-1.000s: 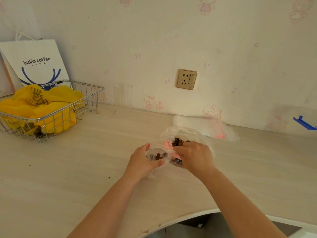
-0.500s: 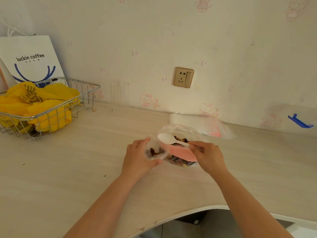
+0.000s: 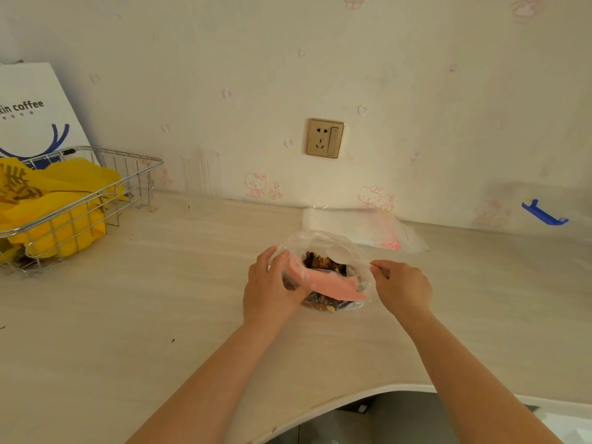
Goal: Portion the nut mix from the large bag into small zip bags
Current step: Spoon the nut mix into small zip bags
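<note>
The large clear bag with a pink label stands open mid-table, holding dark nut mix. A white spoon lies inside it on the nuts. My left hand curls round a small zip bag that has a few nuts in it, and holds it against the large bag's left side. My right hand pinches the large bag's right rim. A stack of empty zip bags with red zip lines lies by the wall behind.
A wire basket with yellow bags stands at the far left, with a white paper coffee bag behind it. The wall carries a socket and a blue hook. The table's curved front edge runs below my arms.
My right hand let go of the white spoon, which now lies in the large bag, and moved to pinch the bag's right rim. My left hand moved in against the bag's left side.
</note>
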